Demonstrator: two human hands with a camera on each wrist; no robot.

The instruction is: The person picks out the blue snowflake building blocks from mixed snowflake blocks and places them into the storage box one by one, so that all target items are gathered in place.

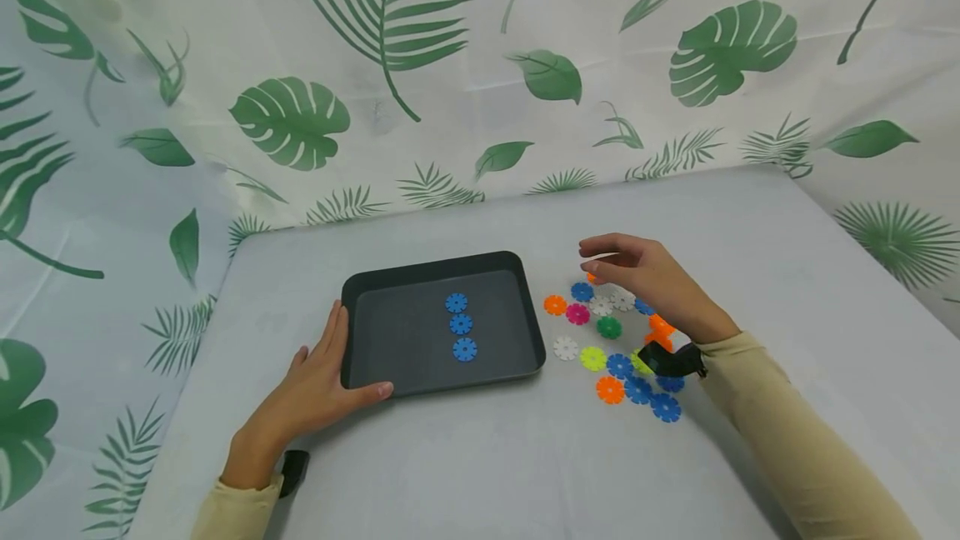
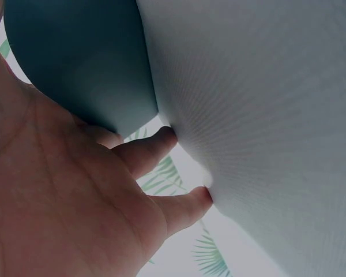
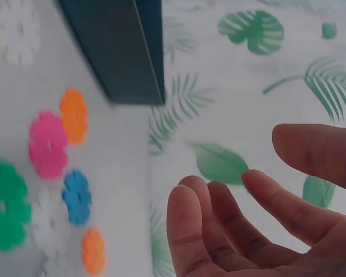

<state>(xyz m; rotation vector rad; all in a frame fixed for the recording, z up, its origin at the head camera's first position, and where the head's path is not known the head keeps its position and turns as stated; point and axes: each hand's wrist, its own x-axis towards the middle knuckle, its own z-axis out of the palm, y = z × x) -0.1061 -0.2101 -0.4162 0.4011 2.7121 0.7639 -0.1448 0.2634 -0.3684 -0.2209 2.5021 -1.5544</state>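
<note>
A dark grey tray (image 1: 405, 348) lies on the table. Three blue notched discs stand in a column inside it, the middle blue disc (image 1: 461, 324) among them. Spread around the tray's near left corner, my left hand (image 1: 311, 390) touches its left side with straight fingers, the thumb along the near rim. In the left wrist view two fingertips (image 2: 200, 195) meet the table beside the tray (image 2: 86, 63). Above the loose discs, my right hand (image 1: 648, 277) hovers with loosely bent fingers. The right wrist view shows nothing between that hand's thumb and fingers (image 3: 187, 219).
Right of the tray lie several flower-like discs: a pink disc (image 1: 577, 314), a green disc (image 1: 609, 327), a white disc (image 1: 566, 347), and yellow, orange and blue ones, some overlapping. A leaf-printed cloth (image 1: 442, 132) hangs behind and beside the white table (image 1: 480, 457).
</note>
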